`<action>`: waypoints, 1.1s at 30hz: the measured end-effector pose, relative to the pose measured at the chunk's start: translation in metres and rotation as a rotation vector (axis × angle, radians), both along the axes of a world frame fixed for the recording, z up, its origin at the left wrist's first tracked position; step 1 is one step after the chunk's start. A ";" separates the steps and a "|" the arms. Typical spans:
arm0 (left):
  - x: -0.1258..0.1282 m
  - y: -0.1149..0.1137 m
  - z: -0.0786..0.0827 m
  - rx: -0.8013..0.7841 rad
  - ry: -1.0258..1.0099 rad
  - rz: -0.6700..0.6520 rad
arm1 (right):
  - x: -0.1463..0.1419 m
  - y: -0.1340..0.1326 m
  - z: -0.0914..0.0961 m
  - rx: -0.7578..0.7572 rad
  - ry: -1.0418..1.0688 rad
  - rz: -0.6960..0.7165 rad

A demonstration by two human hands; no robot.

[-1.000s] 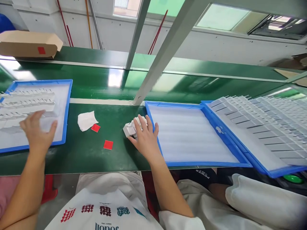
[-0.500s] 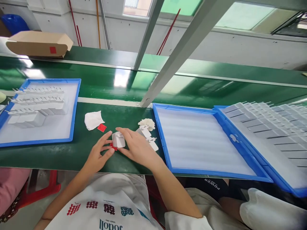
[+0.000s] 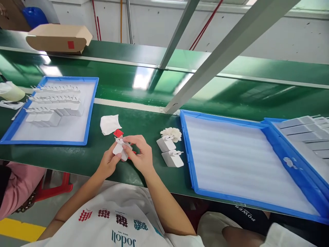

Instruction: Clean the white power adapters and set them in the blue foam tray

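Observation:
Both my hands hold one white plug adapter (image 3: 119, 149) just above the green table (image 3: 144, 125). My left hand (image 3: 109, 163) grips it from below and the left. My right hand (image 3: 138, 154) pinches it from the right. A red square sticker (image 3: 118, 133) lies just behind it, and a bit of red shows under my right fingers. Two more white adapters (image 3: 169, 151) lie on the table to the right of my hands, next to a small white fluffy wad (image 3: 171, 132).
A crumpled white wipe (image 3: 109, 123) lies behind my hands. A blue tray with rows of adapters (image 3: 91, 109) sits at the left, a blue tray with bare white liner (image 3: 189, 161) at the right, and another tray of parts (image 3: 303, 128) beyond. A cardboard box (image 3: 59, 37) rests on the far belt.
My left hand left the left tray and joined my right hand at the middle. Together they lifted one adapter off the table; two adapters now lie by the right tray.

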State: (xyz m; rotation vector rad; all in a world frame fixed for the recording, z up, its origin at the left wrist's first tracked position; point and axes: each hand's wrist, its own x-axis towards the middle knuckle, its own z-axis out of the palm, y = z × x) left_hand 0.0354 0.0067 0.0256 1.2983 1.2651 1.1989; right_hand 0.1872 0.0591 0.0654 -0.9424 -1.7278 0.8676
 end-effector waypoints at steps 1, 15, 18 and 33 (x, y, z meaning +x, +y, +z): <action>0.000 -0.001 0.000 -0.004 0.013 0.000 | -0.003 -0.001 -0.002 0.004 0.015 -0.016; -0.003 -0.006 -0.006 0.045 0.060 -0.020 | -0.003 -0.006 -0.009 0.125 0.123 -0.001; -0.003 -0.006 -0.005 0.064 0.065 -0.028 | -0.002 -0.006 -0.009 0.123 0.125 0.004; -0.001 -0.008 0.004 -0.024 0.118 0.054 | -0.001 -0.005 -0.017 0.206 0.111 0.049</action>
